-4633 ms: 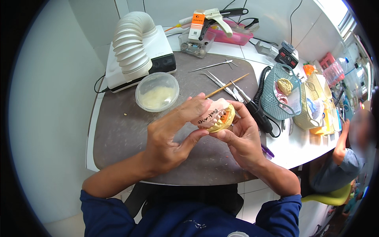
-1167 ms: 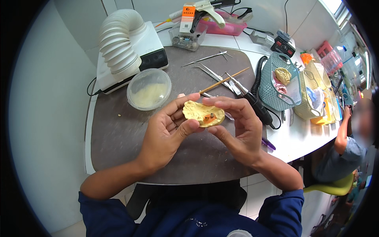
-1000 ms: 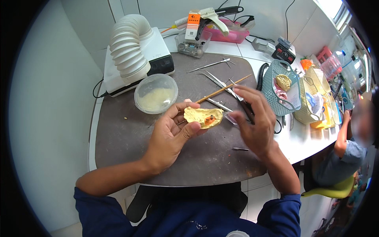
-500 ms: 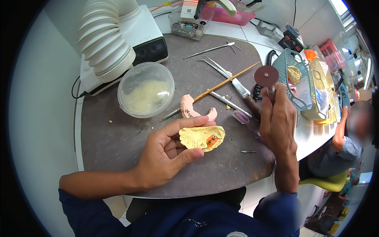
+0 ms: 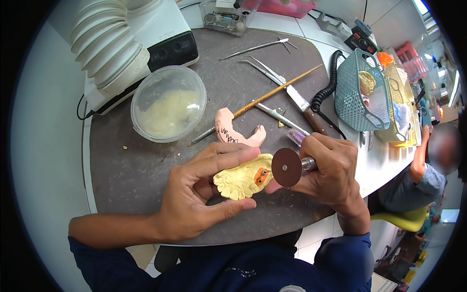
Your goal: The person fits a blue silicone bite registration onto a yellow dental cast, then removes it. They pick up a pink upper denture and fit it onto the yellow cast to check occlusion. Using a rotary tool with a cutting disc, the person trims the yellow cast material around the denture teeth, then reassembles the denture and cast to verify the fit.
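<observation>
My left hand (image 5: pixel 194 192) grips a yellow plaster dental model (image 5: pixel 236 180) between thumb and fingers, its row of teeth toward the lower left. An orange patch (image 5: pixel 260 176) with two small metal cylinders sits in the model's right part. In my right hand (image 5: pixel 331 170) is a rotary handpiece (image 5: pixel 308 163) with a dark red cutting disc (image 5: pixel 286 167) on its end. The disc overlaps the model's right edge in view; whether they touch I cannot tell. Just beyond the model lies a pink dental model piece (image 5: pixel 226 127) with handwriting on it.
A clear tub (image 5: pixel 169 104) of pale material stands at left, near a white machine with a ribbed hose (image 5: pixel 109 44). Across the grey board lie a brush (image 5: pixel 277 91), a wood-handled knife (image 5: pixel 301 103) and tweezers (image 5: pixel 260 69). Baskets (image 5: pixel 357 92) stand right; a person (image 5: pixel 411 180) sits beyond.
My right hand has come left and down, bringing the disc beside the model. My left hand has moved slightly left and turned the model. The whole view has shifted a little.
</observation>
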`<state>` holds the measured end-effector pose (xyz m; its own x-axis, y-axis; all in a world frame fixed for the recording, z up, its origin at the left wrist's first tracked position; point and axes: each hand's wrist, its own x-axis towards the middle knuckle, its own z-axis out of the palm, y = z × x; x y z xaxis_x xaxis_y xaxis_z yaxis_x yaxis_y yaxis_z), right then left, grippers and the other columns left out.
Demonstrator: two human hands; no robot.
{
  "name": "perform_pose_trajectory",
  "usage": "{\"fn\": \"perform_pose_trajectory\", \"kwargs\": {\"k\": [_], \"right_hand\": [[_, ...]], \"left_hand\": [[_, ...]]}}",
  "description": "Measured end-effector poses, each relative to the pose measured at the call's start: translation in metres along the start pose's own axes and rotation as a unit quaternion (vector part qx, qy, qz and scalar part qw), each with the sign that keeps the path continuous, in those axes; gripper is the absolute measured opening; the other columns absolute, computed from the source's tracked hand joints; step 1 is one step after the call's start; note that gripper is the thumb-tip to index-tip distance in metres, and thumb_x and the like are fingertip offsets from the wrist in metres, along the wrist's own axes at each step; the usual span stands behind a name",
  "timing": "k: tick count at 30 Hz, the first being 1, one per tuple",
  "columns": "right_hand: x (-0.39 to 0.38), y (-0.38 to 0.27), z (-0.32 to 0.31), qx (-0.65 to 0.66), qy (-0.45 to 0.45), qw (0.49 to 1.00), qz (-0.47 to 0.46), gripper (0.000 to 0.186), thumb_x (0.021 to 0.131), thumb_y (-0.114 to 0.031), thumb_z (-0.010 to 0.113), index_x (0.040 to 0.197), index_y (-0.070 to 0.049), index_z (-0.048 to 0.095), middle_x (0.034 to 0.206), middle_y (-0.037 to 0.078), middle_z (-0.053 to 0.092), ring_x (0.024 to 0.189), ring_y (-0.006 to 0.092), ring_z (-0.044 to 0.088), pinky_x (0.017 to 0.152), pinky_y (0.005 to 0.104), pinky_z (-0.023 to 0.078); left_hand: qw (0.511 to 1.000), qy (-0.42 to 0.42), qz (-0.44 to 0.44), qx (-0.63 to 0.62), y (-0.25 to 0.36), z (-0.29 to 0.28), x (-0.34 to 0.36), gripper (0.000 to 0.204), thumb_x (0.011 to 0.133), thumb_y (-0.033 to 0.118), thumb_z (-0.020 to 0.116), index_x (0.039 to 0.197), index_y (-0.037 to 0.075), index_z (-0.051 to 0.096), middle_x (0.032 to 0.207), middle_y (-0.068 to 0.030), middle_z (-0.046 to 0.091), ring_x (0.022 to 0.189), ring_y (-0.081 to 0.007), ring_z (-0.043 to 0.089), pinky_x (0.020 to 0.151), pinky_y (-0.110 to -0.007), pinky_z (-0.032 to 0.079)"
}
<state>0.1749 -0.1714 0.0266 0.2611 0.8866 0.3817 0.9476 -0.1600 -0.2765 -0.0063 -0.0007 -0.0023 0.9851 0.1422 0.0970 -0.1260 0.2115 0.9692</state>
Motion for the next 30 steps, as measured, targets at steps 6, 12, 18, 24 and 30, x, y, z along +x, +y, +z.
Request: {"fn": "perform_pose_trajectory", "kwargs": {"k": [6,12,18,24,30], "right_hand": [[-0.002,0.0021,0.0013,0.001,-0.007,1.0,-0.018,0.063,0.054,-0.056,0.091,0.059,-0.009,0.049,0.051,0.0,0.046,0.041,0.0153,0.048,0.04,0.0297,0.034],[-0.0034,0.0016,0.0012,0.0,-0.018,0.999,-0.029,0.061,0.062,-0.052,0.088,0.062,-0.01,0.044,0.053,0.002,0.042,0.041,0.0174,0.048,0.04,0.0316,0.036],[-0.0023,0.0007,0.001,-0.002,-0.017,0.999,-0.033,0.061,0.063,-0.051,0.088,0.062,-0.01,0.044,0.053,0.001,0.042,0.041,0.0164,0.048,0.04,0.031,0.037],[-0.0023,0.0016,0.0011,0.001,-0.016,0.999,-0.04,0.06,0.063,-0.05,0.088,0.062,-0.01,0.043,0.052,0.001,0.042,0.041,0.0165,0.048,0.04,0.031,0.037],[-0.0019,0.0012,0.001,0.004,-0.015,0.999,-0.04,0.06,0.063,-0.049,0.088,0.062,-0.01,0.044,0.052,0.001,0.042,0.041,0.0167,0.048,0.04,0.031,0.037]], "left_hand": [[0.998,0.005,-0.007,-0.069,-0.0029,0.0036,-0.002,0.064,0.083,-0.013,0.069,0.142,-0.006,0.045,0.148,-0.0188,0.045,0.13,-0.021,0.051,0.111,-0.034,0.044],[0.996,0.02,-0.022,-0.084,-0.0009,0.006,-0.0029,0.069,0.079,-0.009,0.075,0.141,-0.007,0.045,0.144,-0.0228,0.049,0.131,-0.023,0.052,0.114,-0.037,0.04],[0.997,0.019,-0.022,-0.074,0.0009,0.0063,-0.0032,0.069,0.079,-0.009,0.075,0.141,-0.007,0.045,0.144,-0.0233,0.05,0.13,-0.0228,0.052,0.113,-0.036,0.04],[0.997,0.017,-0.021,-0.074,0.0017,0.0064,-0.0032,0.068,0.079,-0.009,0.076,0.14,-0.008,0.045,0.144,-0.0232,0.05,0.13,-0.0225,0.052,0.113,-0.036,0.041],[0.997,0.014,-0.025,-0.072,0.0021,0.0061,-0.0028,0.068,0.079,-0.009,0.075,0.14,-0.008,0.045,0.143,-0.0231,0.05,0.129,-0.0226,0.053,0.112,-0.036,0.041]]}}
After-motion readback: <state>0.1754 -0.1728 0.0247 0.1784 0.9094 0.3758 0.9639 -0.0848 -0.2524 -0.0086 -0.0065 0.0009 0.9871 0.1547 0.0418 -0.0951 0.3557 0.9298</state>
